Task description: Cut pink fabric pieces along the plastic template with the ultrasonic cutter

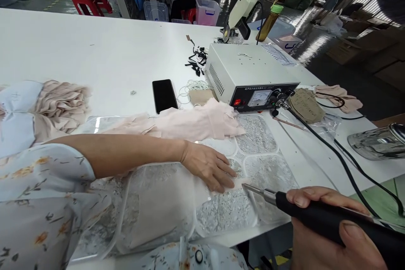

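My left hand [210,168] lies flat, fingers stretched out, pressing a pale pink fabric piece [164,202] onto a scarred clear cutting plate [268,173]. My right hand [329,228] is wrapped round the black handle of a cutting tool [316,215]. The tool's metal tip [253,189] touches the fabric edge just beside my left fingertips. A black cable [322,143] runs from the tool area to a white control box [249,74] with a red light and a meter.
More pink fabric pieces [190,124] lie behind my left arm, and a pile [61,103] sits at left. A black phone [164,95], white elastic loops [193,86] and black scraps [196,61] lie near the box. A metal object [378,141] rests at right. Another person sits far behind.
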`<action>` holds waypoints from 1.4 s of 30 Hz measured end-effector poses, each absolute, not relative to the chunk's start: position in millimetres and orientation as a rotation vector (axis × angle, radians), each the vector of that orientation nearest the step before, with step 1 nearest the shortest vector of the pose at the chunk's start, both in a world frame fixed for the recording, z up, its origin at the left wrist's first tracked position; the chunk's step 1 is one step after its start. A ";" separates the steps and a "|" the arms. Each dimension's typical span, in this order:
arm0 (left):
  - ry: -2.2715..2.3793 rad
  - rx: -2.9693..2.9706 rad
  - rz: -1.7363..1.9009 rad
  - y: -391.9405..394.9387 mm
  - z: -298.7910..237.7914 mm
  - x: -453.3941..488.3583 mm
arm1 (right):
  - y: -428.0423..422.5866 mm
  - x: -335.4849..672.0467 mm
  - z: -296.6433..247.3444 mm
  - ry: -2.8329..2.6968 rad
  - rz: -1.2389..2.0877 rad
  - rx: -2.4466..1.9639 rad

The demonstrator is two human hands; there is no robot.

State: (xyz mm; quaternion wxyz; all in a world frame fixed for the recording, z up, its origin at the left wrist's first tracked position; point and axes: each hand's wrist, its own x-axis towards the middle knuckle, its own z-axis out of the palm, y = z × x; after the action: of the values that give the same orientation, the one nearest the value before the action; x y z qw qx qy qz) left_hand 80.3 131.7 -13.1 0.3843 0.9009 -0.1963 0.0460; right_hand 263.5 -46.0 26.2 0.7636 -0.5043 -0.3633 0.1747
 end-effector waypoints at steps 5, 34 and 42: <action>-0.581 2.368 0.091 129.1 -12.0 78.2 | -43.8 263.2 29.9 -0.779 0.396 -1.089; -0.549 2.510 0.222 125.2 -13.9 83.5 | -45.2 270.9 20.0 -0.722 0.452 -1.026; -0.529 2.535 -0.052 128.7 -5.4 87.2 | -46.3 274.8 16.2 -0.714 0.459 -1.021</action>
State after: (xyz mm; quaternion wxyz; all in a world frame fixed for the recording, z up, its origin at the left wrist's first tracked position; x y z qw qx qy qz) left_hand 87.2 128.7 -5.4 0.2724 0.9417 -0.1965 -0.0195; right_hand 274.8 -46.3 16.2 0.7876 -0.4738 -0.3314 0.2128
